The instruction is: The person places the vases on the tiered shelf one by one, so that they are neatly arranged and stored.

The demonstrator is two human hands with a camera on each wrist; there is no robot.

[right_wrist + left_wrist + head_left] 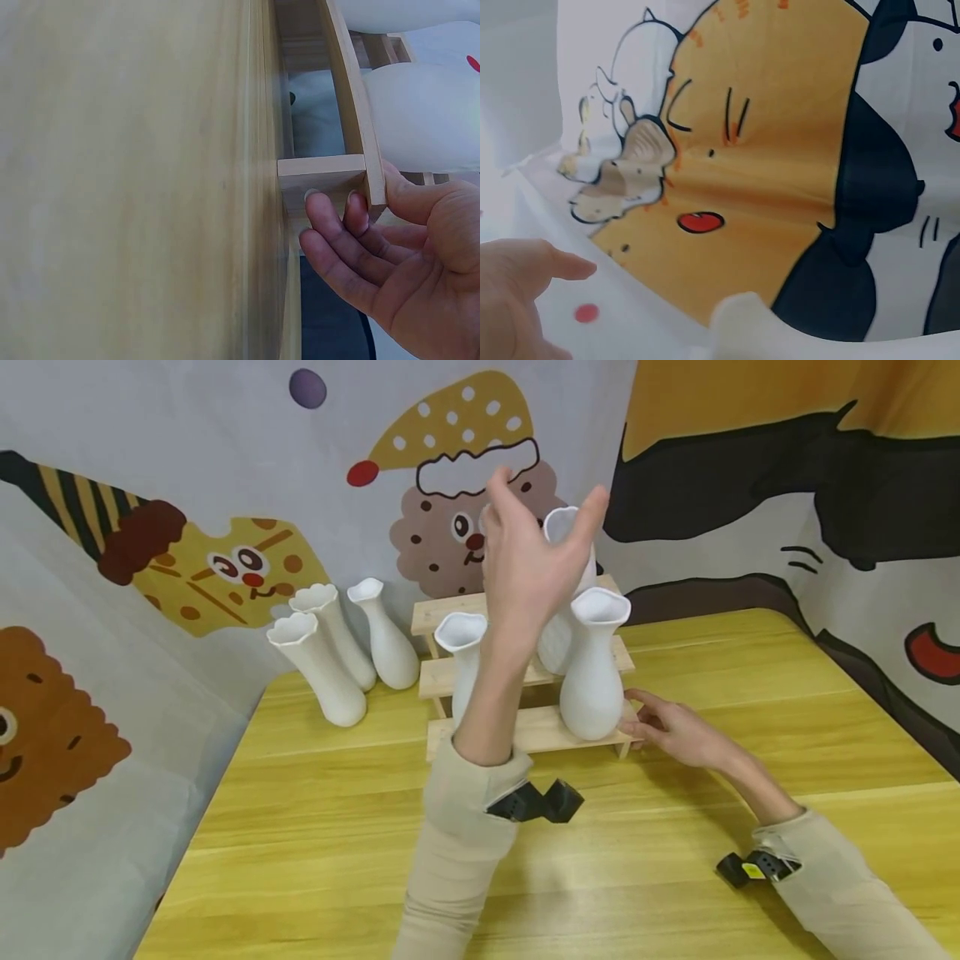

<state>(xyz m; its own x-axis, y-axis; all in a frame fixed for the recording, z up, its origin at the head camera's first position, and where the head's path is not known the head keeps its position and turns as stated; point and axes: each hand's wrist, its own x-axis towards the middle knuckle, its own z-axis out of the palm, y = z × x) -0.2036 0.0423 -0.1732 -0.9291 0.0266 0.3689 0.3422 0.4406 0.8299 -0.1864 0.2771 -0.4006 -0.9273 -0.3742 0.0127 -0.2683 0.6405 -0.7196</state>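
My left hand (528, 560) is raised over a three-step wooden stand (540, 729), with thumb and fingers spread apart and nothing between them. Just behind it in the head view stands a white vase (557, 639) with a wavy rim, partly covered by the hand. My right hand (678, 735) grips the right end of the stand's lowest step; the right wrist view shows the thumb (409, 199) on top and fingers curled beneath. Close by the right fingertips, a smooth white vase (592, 689) stands on that step. Another white vase (459, 635) is half hidden by my left forearm.
Three more white vases stand together at the table's left back: a fluted one (318, 668), another behind it (341, 639) and a round-bellied one (392, 647). The wooden table (315, 852) meets a cartoon-printed cloth (225, 435) behind and at the sides.
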